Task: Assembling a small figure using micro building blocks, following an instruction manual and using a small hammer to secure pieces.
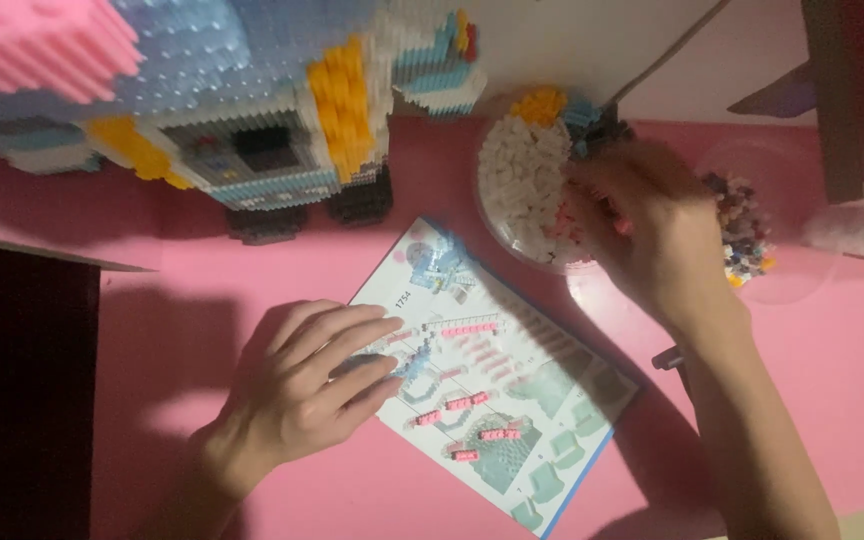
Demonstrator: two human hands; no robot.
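left hand (302, 385) flat, fingers spread on instruction booklet (492, 375) mid-table | right hand (652, 235) fingers curled into clear bowl (527, 180) of small white bricks, pinch hidden, can't tell | booklet open, tilted

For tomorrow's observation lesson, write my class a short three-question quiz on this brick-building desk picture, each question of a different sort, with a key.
1. True or false: the left hand lies flat on the instruction booklet.
2. Multiple choice: the right hand reaches into A) a clear bowl of small white bricks, B) a drawer, C) a cardboard box.
3. Fill in: the table top is ____ in colour.

Key: 1 true; 2 A; 3 pink.

Whether the right hand's fingers are pinching a brick cannot be told; that hand is blurred. The big pastel brick model stands behind the booklet.
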